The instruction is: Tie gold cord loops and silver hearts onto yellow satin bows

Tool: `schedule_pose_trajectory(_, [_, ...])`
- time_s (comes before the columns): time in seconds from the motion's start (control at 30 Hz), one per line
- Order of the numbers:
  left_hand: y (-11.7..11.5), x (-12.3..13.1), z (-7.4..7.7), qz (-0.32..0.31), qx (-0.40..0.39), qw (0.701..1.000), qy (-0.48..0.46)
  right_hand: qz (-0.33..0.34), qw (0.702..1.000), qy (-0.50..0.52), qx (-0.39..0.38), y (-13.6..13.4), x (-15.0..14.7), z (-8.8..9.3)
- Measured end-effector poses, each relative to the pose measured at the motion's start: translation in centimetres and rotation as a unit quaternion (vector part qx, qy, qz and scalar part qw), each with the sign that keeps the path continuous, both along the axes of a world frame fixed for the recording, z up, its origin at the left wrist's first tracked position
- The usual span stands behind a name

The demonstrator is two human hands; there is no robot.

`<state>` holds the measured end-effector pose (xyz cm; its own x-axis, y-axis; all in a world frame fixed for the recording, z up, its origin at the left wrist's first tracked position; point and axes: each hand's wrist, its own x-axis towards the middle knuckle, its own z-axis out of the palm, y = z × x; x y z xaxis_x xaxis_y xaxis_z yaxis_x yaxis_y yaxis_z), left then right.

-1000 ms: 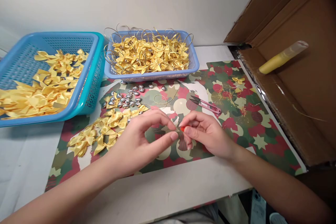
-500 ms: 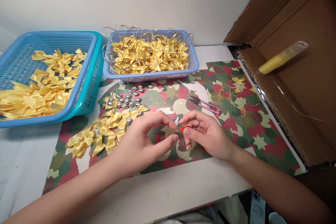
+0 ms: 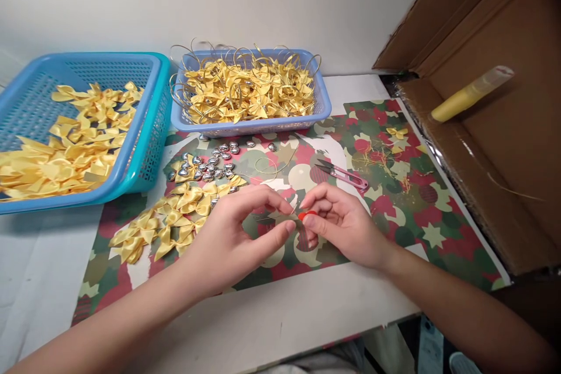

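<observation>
Left hand (image 3: 232,236) is at 7 o'clock in the view, grip spread, thumb clear of the fingertips. Next over, around 5 o'clock, is a small, bright red bit (image 3: 306,215), partly hidden, pinched by the right hand (image 3: 348,225) at 4. More red's peeking out than a second ago.

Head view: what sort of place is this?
Likely a small craft worktable, judging by the baskets of yellow bows, the loose silvery beads and the snips.

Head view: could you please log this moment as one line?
right hand: holds red piece; left hand: open, nearby; pink snips: on patterned sheet
</observation>
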<state>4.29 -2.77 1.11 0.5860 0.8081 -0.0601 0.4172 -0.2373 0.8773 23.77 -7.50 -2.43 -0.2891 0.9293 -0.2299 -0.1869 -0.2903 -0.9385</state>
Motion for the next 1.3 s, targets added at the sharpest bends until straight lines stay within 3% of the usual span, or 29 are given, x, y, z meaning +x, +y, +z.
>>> schedule_pose_trajectory(0.17, [0.0,0.1,0.0,-0.014,0.017,1.0,-0.005,0.001,1.0,-0.001,0.003,-0.1,0.0,-0.2])
schedule_pose_trajectory(0.33, [0.1,0.1,-0.2,-0.026,0.118,0.993,-0.011,0.001,1.0,0.019,-0.006,0.0,0.1,0.0])
schedule_pose_trajectory(0.43, [0.1,-0.1,-0.5,-0.04,0.23,0.972,0.005,0.006,0.999,0.04,-0.025,0.1,0.1,0.1])
schedule_pose_trajectory(0.57, [0.3,-0.3,-0.9,-0.051,0.381,0.922,0.037,0.014,0.995,0.078,-0.056,0.2,0.2,-0.2])
schedule_pose_trajectory(0.87, [0.3,-0.8,-0.7,-0.07,0.454,0.888,0.026,0.038,0.978,0.165,-0.124,0.4,0.3,-0.7])
schedule_pose_trajectory(1.03, [0.1,-0.6,-0.6,-0.069,0.401,0.913,0.003,0.064,0.953,0.239,-0.176,0.3,0.3,-0.7])
schedule_pose_trajectory(1.2, [-0.3,0.0,-0.4,-0.025,0.229,0.972,-0.049,0.081,0.931,0.292,-0.205,0.3,0.4,-1.0])
schedule_pose_trajectory(1.3, [-0.5,0.2,-0.3,0.003,0.101,0.992,-0.081,0.085,0.925,0.303,-0.21,0.3,0.5,-1.0])
